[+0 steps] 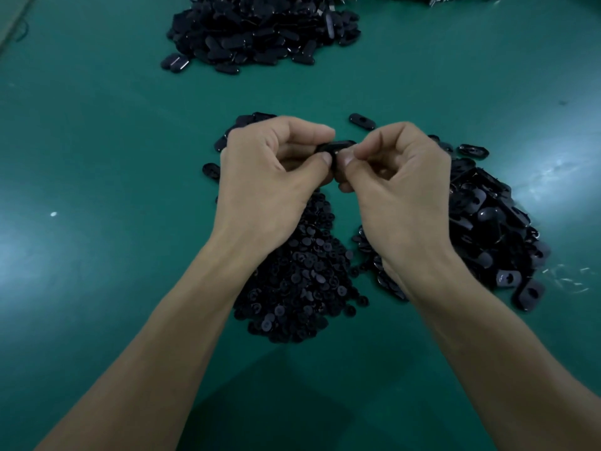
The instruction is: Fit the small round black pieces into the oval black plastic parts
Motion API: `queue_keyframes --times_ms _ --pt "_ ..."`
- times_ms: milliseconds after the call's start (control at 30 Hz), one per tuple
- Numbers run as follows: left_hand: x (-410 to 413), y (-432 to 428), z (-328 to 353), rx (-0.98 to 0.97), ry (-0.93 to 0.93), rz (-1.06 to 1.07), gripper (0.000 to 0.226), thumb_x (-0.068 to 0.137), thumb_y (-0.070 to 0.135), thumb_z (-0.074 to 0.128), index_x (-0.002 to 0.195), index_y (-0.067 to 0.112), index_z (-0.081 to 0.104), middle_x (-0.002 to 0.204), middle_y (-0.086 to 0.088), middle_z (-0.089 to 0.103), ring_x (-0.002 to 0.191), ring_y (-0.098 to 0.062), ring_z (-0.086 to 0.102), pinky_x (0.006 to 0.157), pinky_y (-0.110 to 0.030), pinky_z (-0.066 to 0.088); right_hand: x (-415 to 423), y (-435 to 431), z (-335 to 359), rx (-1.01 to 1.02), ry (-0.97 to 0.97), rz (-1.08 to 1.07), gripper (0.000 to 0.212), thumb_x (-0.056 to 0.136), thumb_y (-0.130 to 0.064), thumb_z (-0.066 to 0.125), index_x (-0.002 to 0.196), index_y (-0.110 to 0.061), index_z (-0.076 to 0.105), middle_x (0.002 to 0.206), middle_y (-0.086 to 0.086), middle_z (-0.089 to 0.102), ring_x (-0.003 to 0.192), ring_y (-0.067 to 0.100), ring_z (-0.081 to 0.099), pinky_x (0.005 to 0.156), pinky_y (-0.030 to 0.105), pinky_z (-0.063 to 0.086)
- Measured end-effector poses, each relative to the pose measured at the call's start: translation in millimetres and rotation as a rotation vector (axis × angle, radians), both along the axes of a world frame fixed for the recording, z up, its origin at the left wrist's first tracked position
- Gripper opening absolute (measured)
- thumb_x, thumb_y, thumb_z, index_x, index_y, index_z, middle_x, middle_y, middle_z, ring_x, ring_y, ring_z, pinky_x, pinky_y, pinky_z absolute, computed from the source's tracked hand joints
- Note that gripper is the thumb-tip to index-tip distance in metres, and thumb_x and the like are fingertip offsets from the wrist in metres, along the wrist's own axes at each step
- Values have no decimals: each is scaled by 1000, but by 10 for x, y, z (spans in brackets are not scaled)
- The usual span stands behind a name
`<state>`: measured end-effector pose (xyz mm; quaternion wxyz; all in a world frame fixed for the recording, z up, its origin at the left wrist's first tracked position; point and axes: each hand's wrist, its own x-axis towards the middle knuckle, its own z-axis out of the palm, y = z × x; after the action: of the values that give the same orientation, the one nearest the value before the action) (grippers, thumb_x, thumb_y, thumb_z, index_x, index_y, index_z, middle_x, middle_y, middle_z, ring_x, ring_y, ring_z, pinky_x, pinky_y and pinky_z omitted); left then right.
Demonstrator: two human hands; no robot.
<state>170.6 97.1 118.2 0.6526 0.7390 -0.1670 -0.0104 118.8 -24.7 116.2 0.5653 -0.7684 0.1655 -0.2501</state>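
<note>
With the left hand (276, 170) and right hand (400, 190) each in a closed grip on one oval part (335, 147) above the bench (97, 157), over the pile of round pieces (302, 271), a round piece entering tilted, hidden here by fingertips, could jam or drop.

green table mat (97, 157) with a small white speck (53, 214).

Green table (97, 125), glare patches at left and right; nearest me, a heap of small round black pieces (299, 281); just right of it, a heap of oval black parts (487, 229); a larger heap of ovals (260, 30) on the far side; one stray oval (362, 121) between the heaps; a white speck (53, 214) at left.
</note>
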Motion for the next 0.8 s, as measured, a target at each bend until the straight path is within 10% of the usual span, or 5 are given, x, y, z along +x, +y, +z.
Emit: queue_keyframes --times_ms 800 --pt "-48 1 -8 233 -187 0 20 85 6 77 99 19 76 85 15 74 77 1 71 74 -20 59 -27 -193 302 -325 198 180 20 84 -12 76 80 -27 63 71 -4 72 67 6 71 68 27 60"
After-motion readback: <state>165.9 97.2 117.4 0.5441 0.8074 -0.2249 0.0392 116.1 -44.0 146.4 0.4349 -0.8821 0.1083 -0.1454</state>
